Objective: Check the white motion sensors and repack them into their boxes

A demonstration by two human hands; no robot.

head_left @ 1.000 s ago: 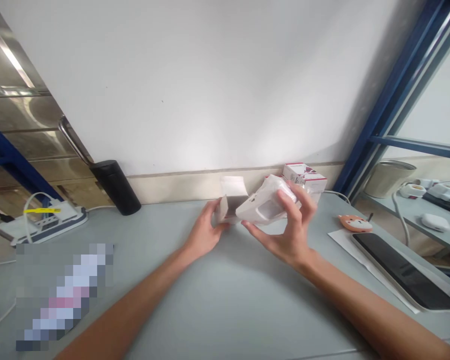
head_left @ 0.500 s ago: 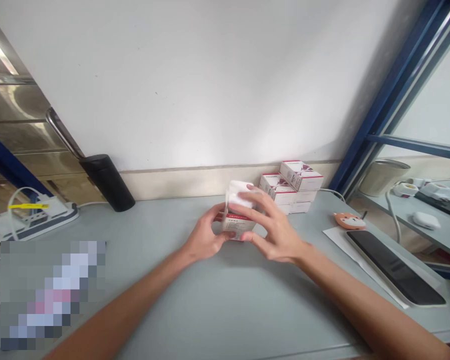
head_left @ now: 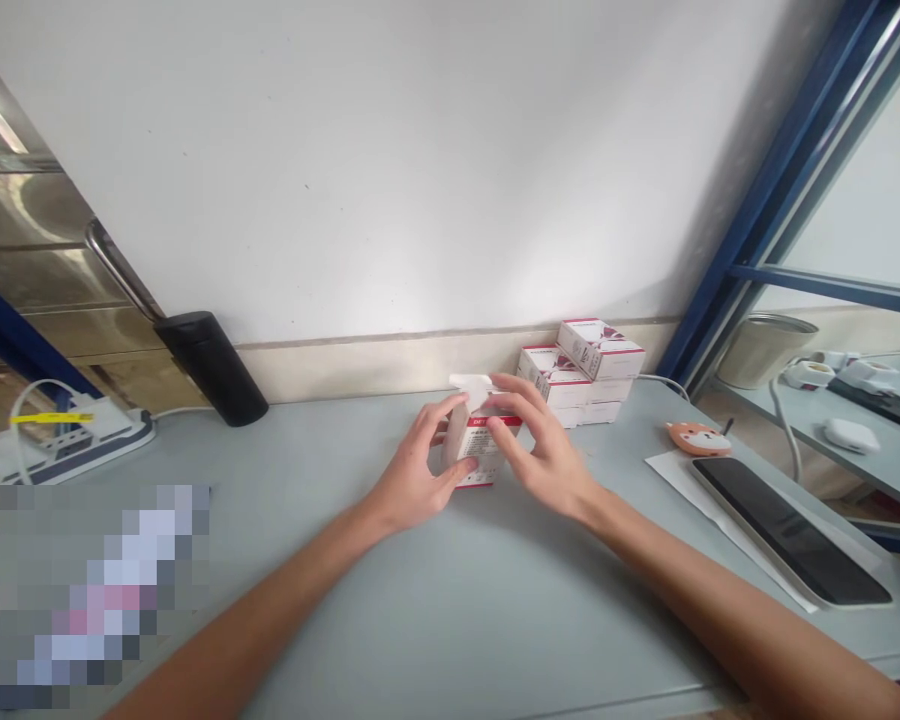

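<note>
A small white carton [head_left: 481,455] with a red band and printed text stands upright on the grey table at the middle of the view. Its white top flap [head_left: 470,382] sticks up at the back. My left hand [head_left: 420,465] is closed around the carton's left side, thumb on the printed front and fingers at the upper left edge. At the top right, my right hand [head_left: 544,440] has its thumb against the front upper edge and its fingers curled over the top. Those fingers hide part of the opening, so the contents cannot be made out.
Behind to the right, several similar white cartons [head_left: 581,375] are stacked by the wall. A black cylindrical bottle [head_left: 214,370] and a power strip [head_left: 67,440] are at the left. A phone [head_left: 791,530], paper [head_left: 664,475] and an orange animal-faced object [head_left: 697,438] lie at the right.
The white piece that rose above the carton's top is lower, and a flap edge shows there. My right thumb has moved up to the carton's front upper edge. The left hand keeps its hold.
</note>
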